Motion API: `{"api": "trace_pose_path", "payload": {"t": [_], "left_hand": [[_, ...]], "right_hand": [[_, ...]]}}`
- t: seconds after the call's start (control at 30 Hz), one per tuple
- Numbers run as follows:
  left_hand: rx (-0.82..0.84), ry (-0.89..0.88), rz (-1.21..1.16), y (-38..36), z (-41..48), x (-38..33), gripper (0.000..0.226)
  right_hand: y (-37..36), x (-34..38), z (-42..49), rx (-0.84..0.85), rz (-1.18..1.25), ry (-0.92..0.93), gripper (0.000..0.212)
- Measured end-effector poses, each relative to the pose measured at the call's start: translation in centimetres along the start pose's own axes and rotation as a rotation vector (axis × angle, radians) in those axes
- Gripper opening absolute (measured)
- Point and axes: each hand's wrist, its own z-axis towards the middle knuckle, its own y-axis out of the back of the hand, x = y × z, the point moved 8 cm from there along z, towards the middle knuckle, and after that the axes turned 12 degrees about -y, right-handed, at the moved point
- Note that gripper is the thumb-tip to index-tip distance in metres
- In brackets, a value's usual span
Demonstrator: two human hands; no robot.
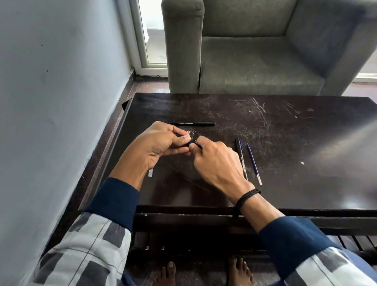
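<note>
Left of frame centre, the left hand and right hand both pinch a small black pen piece above the table. It looks like mid-assembly or mid-dismantling; the next move likely needs a steady, aligned twist or pull.

The dark table bears a far black pen, a nearer pen and a blue refill.

Over a dark, scratched table, the left hand and right hand together pinched a small black pen part at their fingertips. A black pen lay at twelve o'clock from the hands. A second pen and a blue refill lay near each other at three o'clock. Clear tube ends showed at seven o'clock.
</note>
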Motion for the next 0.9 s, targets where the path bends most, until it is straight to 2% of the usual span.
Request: {"api": "trace_pose_path", "payload": {"t": [0.3,0.6,0.73,0.9], "left_hand": [[0.014,-0.014,0.011,0.6,-0.2,-0.3,0.010],[-0.026,-0.024,0.052,1.0,0.3,0.1,0.015],[-0.037,-0.010,0.064,1.5,0.3,0.2,0.017],[-0.112,-0.040,0.207,3.1,1.0,0.2,0.010]], "right_hand": [[-0.1,-0.5,0.0,-0.021,0.031,-0.054,0.039],[-1.5,-0.6,0.9,0.145,0.086,-0.043,0.022],[-1.8,-1.0,1.2,0.199,0.080,-0.061,0.022],[-1.3,-1.8,1.9,0.154,0.034,-0.085,0.025]]}}
